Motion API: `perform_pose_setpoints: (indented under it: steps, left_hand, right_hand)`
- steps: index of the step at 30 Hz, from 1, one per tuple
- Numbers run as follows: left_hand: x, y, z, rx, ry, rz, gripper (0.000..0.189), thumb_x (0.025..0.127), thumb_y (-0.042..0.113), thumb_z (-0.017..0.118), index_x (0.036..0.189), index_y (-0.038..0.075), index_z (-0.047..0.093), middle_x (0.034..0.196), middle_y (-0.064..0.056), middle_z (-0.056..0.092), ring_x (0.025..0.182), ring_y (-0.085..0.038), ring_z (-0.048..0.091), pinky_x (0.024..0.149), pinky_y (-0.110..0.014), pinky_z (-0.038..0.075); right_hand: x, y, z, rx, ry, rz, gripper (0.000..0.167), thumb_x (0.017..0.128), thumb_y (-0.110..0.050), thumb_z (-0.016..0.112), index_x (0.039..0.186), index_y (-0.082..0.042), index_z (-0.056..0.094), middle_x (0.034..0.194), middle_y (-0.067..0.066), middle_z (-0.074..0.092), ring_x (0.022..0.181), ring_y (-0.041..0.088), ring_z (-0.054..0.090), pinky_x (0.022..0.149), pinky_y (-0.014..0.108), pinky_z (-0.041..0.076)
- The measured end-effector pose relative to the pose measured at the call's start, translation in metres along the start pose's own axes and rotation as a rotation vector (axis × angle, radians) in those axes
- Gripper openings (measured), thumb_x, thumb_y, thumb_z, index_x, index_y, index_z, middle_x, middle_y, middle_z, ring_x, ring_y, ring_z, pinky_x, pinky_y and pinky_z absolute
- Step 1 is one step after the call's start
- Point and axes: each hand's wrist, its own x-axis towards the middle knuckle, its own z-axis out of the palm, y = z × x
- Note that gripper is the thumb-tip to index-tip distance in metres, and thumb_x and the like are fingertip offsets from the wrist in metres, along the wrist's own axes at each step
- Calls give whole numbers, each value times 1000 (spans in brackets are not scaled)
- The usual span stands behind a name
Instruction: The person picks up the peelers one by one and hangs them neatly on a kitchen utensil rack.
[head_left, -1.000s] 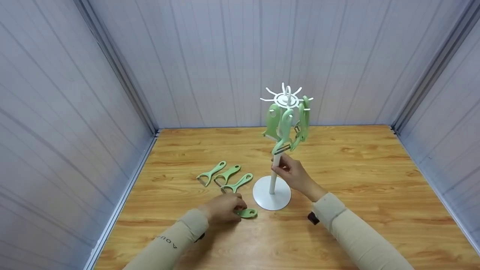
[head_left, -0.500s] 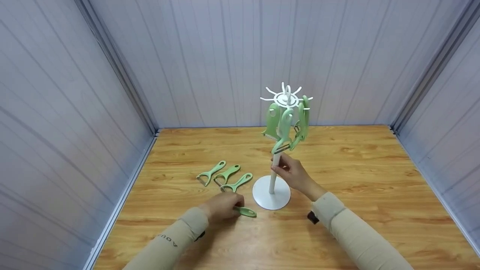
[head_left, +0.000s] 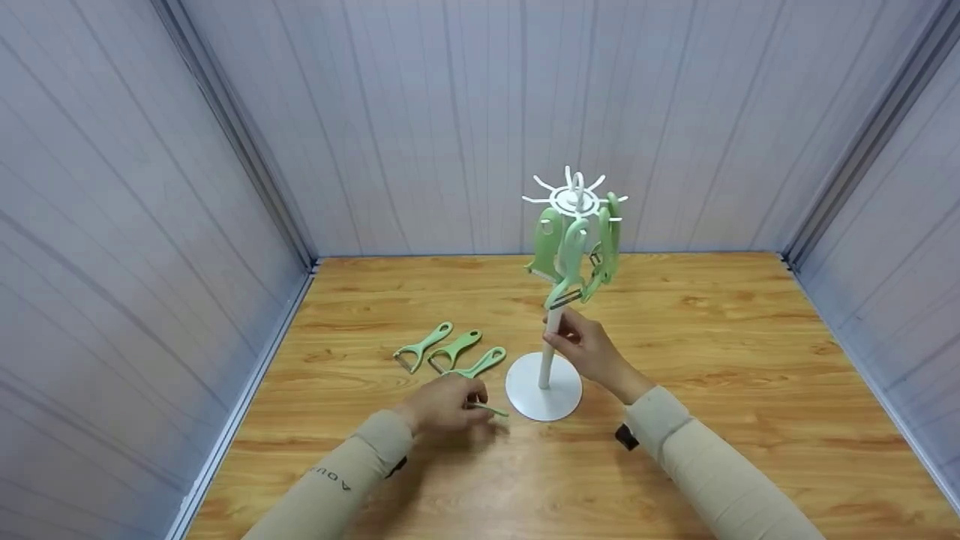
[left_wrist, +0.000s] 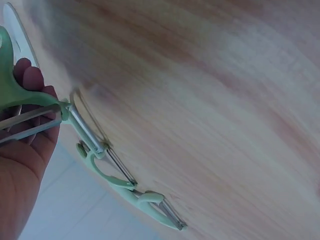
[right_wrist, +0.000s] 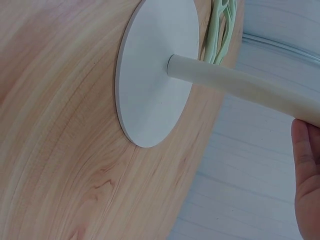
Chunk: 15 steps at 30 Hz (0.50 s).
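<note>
My left hand (head_left: 446,405) pinches a green Y-shaped peeler (left_wrist: 14,92) just above the table; in the head view only its thin edge shows past the fingers. My right hand (head_left: 589,346) grips the pole (head_left: 547,367) of a white hook stand, which stands upright on its round base (head_left: 525,394). Several green peelers hang from hooks on the near and right sides of the stand's top ring (head_left: 574,201), one of them a pale green peeler (head_left: 572,255) at the front. Hooks at the left and back bear nothing.
Three more peelers lie left of the stand: a pale one (head_left: 425,346), a darker green one (head_left: 459,345) and another pale one (head_left: 486,361), its head partly hidden by my left hand. Ribbed walls (head_left: 465,127) enclose the wooden table (head_left: 675,465) at the back and sides.
My left hand has lifted the peeler off the table and turned it, so its handle now shows edge-on. My right hand stays on the pole, and the stand has not moved.
</note>
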Motion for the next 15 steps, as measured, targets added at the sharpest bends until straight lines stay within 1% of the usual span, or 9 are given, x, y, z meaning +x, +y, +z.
perform_pose_setpoints:
  steps: [3,5,7,9,11,15]
  left_hand:
    - [1,0,-5,-61,21,5,26,110,26,62,108,7,80,94,-1,76,82,-7,62,79,-31,58]
    - [1,0,-9,-96,39,-2,29,111,22,58,111,5,81,97,-3,78,84,-8,63,81,-33,59]
    - [1,-1,-12,-122,60,-22,31,112,21,55,117,4,81,102,-5,78,88,-10,64,85,-35,60]
    - [1,-1,-15,-144,85,-34,31,112,19,55,121,3,80,106,-6,78,91,-11,64,87,-37,60]
    - [1,-2,-19,-173,107,-37,30,112,17,56,125,3,79,105,-8,78,90,-12,63,84,-36,59]
    - [2,-3,-27,-193,162,-31,28,112,15,60,131,1,77,107,-9,75,89,-12,59,81,-31,55]
  right_hand:
    - [0,1,0,-1,8,-10,21,109,-3,64,129,4,66,106,20,75,96,10,69,83,20,59]
    - [0,1,0,1,8,-6,21,109,-4,64,128,4,66,106,19,75,96,9,69,83,20,59]
    - [0,1,0,-1,5,7,21,109,-5,65,128,3,66,106,18,75,95,9,69,83,19,59]
    - [0,0,0,-2,3,16,22,109,-6,66,129,3,66,106,18,75,95,9,69,83,19,59]
    - [0,0,0,-5,3,20,23,109,-7,65,130,2,66,107,17,75,96,9,69,83,19,59]
    - [0,0,0,-3,7,17,23,109,-6,65,131,2,66,108,18,76,96,8,69,84,20,59]
